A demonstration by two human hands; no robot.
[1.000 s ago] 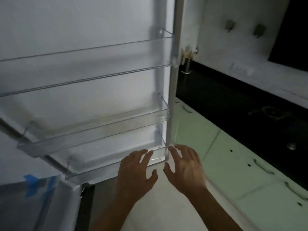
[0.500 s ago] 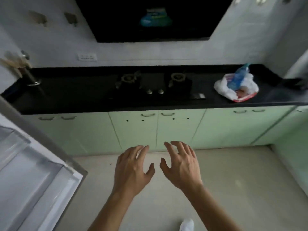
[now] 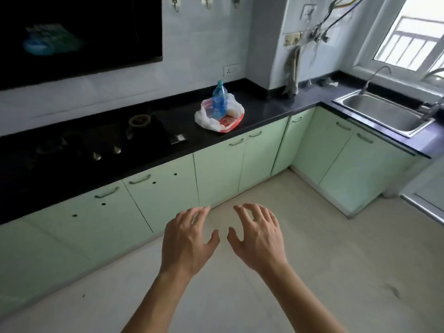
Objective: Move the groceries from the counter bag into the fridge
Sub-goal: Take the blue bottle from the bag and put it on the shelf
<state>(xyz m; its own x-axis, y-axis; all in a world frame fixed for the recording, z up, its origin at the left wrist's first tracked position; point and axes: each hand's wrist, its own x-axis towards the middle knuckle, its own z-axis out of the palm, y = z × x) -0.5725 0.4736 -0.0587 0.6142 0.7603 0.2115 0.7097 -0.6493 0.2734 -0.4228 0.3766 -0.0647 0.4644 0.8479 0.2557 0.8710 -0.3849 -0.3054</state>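
While both hands hover empty low in the frame, the groceries wait on the bench.

Upper centre, the white plastic bag (image 3: 219, 114) sits on the black bench (image 3: 269, 109), mouth open upward. A blue bottle (image 3: 219, 100) stands in it, long axis near upright, cap tilted slightly toward the wall. Left hand (image 3: 188, 241) and right hand (image 3: 258, 237) are palm-down above the floor (image 3: 336, 248), fingers (image 3: 200, 213) spread and slightly curled, holding nothing, well apart from the bag.
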